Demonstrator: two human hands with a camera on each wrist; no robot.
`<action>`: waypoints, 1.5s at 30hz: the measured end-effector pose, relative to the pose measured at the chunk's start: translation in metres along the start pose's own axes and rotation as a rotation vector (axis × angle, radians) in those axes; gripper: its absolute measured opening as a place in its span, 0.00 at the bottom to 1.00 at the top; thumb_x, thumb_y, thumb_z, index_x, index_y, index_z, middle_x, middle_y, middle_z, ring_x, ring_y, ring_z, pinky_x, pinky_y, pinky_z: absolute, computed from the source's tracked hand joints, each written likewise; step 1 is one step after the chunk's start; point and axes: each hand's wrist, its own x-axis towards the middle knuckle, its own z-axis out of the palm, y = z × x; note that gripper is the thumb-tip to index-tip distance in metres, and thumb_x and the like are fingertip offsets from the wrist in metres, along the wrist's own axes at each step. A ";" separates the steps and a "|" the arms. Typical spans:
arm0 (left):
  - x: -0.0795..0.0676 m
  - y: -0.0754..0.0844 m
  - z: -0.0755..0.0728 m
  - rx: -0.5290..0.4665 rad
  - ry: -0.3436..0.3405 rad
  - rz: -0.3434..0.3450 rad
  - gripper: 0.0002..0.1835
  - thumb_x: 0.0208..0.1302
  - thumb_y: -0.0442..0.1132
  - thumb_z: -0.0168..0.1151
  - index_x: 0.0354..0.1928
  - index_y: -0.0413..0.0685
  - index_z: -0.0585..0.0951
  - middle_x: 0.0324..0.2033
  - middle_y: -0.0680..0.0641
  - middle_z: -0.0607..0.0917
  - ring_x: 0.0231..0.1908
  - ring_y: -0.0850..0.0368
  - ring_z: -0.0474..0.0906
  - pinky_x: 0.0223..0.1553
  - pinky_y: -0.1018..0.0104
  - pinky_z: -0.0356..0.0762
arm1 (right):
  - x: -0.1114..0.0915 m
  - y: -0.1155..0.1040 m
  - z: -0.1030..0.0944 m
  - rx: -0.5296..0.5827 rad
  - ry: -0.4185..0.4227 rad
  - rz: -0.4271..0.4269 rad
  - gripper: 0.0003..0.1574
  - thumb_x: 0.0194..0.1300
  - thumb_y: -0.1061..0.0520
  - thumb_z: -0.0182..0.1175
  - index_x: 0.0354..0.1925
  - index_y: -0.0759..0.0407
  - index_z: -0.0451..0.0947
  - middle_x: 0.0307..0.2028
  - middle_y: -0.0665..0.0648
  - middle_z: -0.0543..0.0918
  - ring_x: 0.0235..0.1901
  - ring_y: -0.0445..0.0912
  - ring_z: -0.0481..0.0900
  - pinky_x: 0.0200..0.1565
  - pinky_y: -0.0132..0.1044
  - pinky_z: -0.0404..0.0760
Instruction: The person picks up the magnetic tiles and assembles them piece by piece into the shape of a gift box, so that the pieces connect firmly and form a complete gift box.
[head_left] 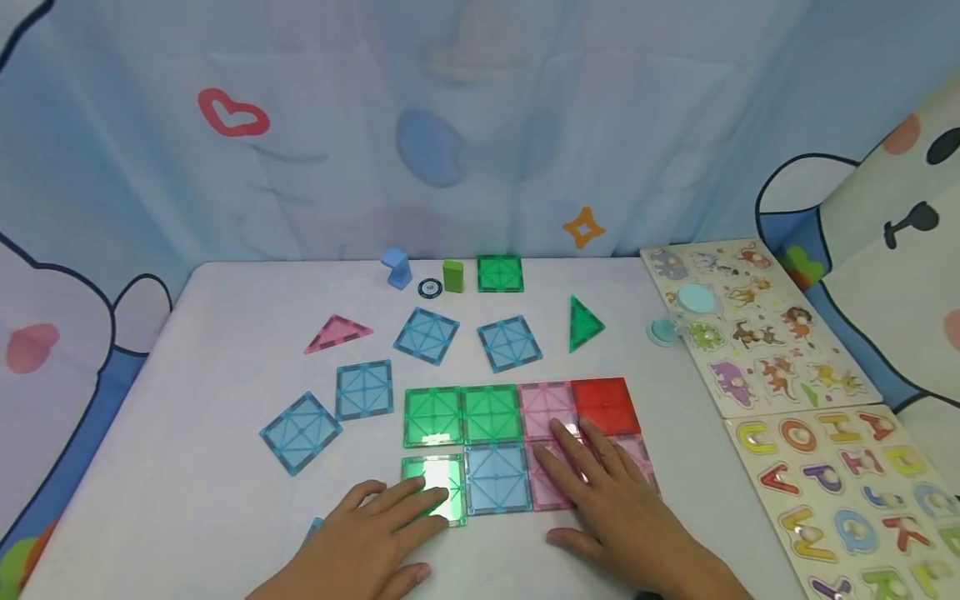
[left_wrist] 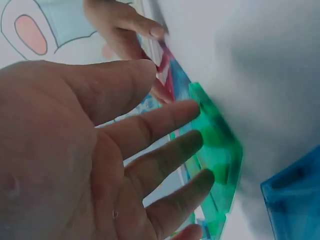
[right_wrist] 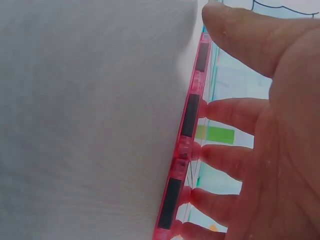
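Two rows of square magnetic tiles lie flat before me in the head view. Green (head_left: 433, 417), pink (head_left: 548, 408) and red (head_left: 604, 406) tiles form the far row; the near row has a green tile (head_left: 455, 506), a blue tile (head_left: 498, 477) and pink tiles partly hidden by my right hand. My left hand (head_left: 375, 533) touches the near green tile with extended fingertips, also visible on that green tile (left_wrist: 220, 150) in the left wrist view. With fingers spread, my right hand (head_left: 618, 508) rests on the near pink tiles. The right wrist view shows its fingertips on a pink tile edge (right_wrist: 187, 125).
Loose blue tiles (head_left: 364, 390), a pink triangle (head_left: 337, 333) and a green triangle (head_left: 583, 325) lie around the rows. Small blocks (head_left: 453, 276) and a green tile (head_left: 500, 273) sit at the back edge. Animal (head_left: 750, 392) and letter (head_left: 757, 483) puzzle boards occupy the right side.
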 end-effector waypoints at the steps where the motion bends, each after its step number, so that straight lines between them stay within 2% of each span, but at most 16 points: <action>1: 0.002 -0.001 -0.001 -0.015 -0.003 -0.011 0.24 0.67 0.61 0.48 0.59 0.61 0.74 0.64 0.55 0.70 0.63 0.53 0.66 0.53 0.52 0.68 | 0.000 0.000 0.000 0.008 0.000 -0.001 0.60 0.49 0.22 0.57 0.73 0.36 0.46 0.75 0.49 0.44 0.73 0.56 0.38 0.64 0.59 0.54; 3: 0.006 -0.003 -0.002 -0.033 -0.011 -0.044 0.27 0.66 0.62 0.49 0.63 0.59 0.71 0.67 0.54 0.66 0.66 0.52 0.63 0.55 0.51 0.67 | 0.000 -0.001 0.000 0.019 -0.012 -0.003 0.60 0.49 0.21 0.56 0.73 0.36 0.46 0.75 0.49 0.44 0.73 0.56 0.38 0.64 0.59 0.53; 7: 0.006 -0.007 -0.003 -0.047 -0.066 -0.136 0.34 0.65 0.64 0.48 0.70 0.61 0.62 0.71 0.52 0.58 0.69 0.49 0.55 0.58 0.49 0.64 | 0.000 -0.003 -0.004 0.068 -0.102 0.020 0.59 0.48 0.19 0.53 0.73 0.31 0.45 0.74 0.46 0.45 0.73 0.55 0.40 0.63 0.61 0.56; 10: 0.002 -0.009 -0.002 -0.049 -0.104 -0.176 0.34 0.65 0.66 0.45 0.70 0.63 0.62 0.71 0.53 0.58 0.68 0.49 0.57 0.57 0.48 0.64 | -0.002 -0.004 -0.014 0.112 -0.167 0.004 0.54 0.49 0.19 0.51 0.71 0.27 0.48 0.73 0.45 0.50 0.71 0.55 0.47 0.60 0.64 0.59; 12: -0.001 -0.008 -0.002 -0.055 -0.112 -0.171 0.32 0.66 0.67 0.43 0.69 0.64 0.65 0.70 0.53 0.61 0.67 0.49 0.59 0.56 0.47 0.64 | -0.003 -0.001 -0.023 0.153 -0.179 -0.031 0.48 0.51 0.20 0.51 0.69 0.26 0.54 0.71 0.43 0.55 0.68 0.53 0.53 0.59 0.63 0.62; 14: -0.002 -0.007 -0.003 -0.055 -0.097 -0.162 0.31 0.66 0.67 0.42 0.68 0.65 0.67 0.69 0.53 0.63 0.66 0.49 0.61 0.54 0.48 0.65 | -0.001 0.005 -0.031 0.173 -0.154 -0.079 0.44 0.54 0.22 0.52 0.67 0.28 0.60 0.68 0.42 0.61 0.65 0.49 0.58 0.59 0.58 0.64; 17: -0.002 -0.005 -0.005 -0.051 -0.072 -0.158 0.30 0.66 0.66 0.44 0.67 0.65 0.68 0.68 0.52 0.65 0.65 0.49 0.63 0.53 0.48 0.67 | 0.016 0.016 -0.038 0.187 -0.086 -0.127 0.41 0.57 0.27 0.55 0.67 0.34 0.63 0.68 0.43 0.62 0.65 0.48 0.59 0.60 0.54 0.66; 22: -0.003 -0.002 -0.004 -0.021 -0.020 -0.152 0.29 0.64 0.65 0.49 0.64 0.64 0.72 0.65 0.52 0.69 0.62 0.49 0.66 0.50 0.49 0.68 | 0.068 0.031 -0.030 0.155 0.056 -0.173 0.46 0.60 0.32 0.57 0.71 0.44 0.57 0.72 0.49 0.54 0.70 0.60 0.51 0.61 0.61 0.61; 24: -0.003 -0.002 -0.002 -0.004 0.003 -0.144 0.28 0.64 0.65 0.49 0.62 0.64 0.73 0.63 0.52 0.71 0.60 0.49 0.68 0.48 0.50 0.69 | 0.084 0.034 -0.025 0.123 0.079 -0.179 0.46 0.61 0.33 0.56 0.71 0.47 0.57 0.72 0.52 0.54 0.70 0.63 0.48 0.61 0.64 0.58; 27: -0.004 0.000 -0.001 0.007 0.008 -0.146 0.27 0.64 0.65 0.48 0.60 0.66 0.75 0.62 0.53 0.72 0.58 0.51 0.69 0.47 0.51 0.69 | 0.097 0.036 -0.020 0.078 0.077 -0.179 0.46 0.62 0.33 0.55 0.71 0.50 0.57 0.72 0.56 0.55 0.70 0.64 0.47 0.62 0.64 0.56; 30: -0.006 0.001 -0.002 0.020 -0.001 -0.161 0.26 0.65 0.66 0.47 0.59 0.66 0.76 0.61 0.54 0.73 0.56 0.52 0.70 0.45 0.51 0.69 | 0.097 0.037 -0.020 0.072 0.056 -0.179 0.47 0.62 0.31 0.54 0.71 0.50 0.57 0.71 0.56 0.58 0.70 0.64 0.48 0.62 0.63 0.55; 39: -0.013 0.000 -0.004 0.044 -0.006 -0.191 0.26 0.63 0.67 0.48 0.57 0.67 0.77 0.59 0.55 0.74 0.54 0.54 0.71 0.45 0.52 0.69 | 0.070 0.047 -0.021 0.112 0.024 -0.104 0.49 0.60 0.29 0.55 0.71 0.50 0.57 0.71 0.52 0.58 0.71 0.59 0.48 0.65 0.58 0.52; 45: -0.019 -0.004 -0.005 0.042 -0.006 -0.219 0.26 0.61 0.68 0.51 0.57 0.68 0.78 0.59 0.56 0.74 0.55 0.54 0.71 0.47 0.53 0.68 | 0.064 0.051 -0.021 0.128 0.014 -0.076 0.50 0.59 0.28 0.54 0.70 0.52 0.58 0.70 0.53 0.59 0.71 0.52 0.50 0.67 0.54 0.53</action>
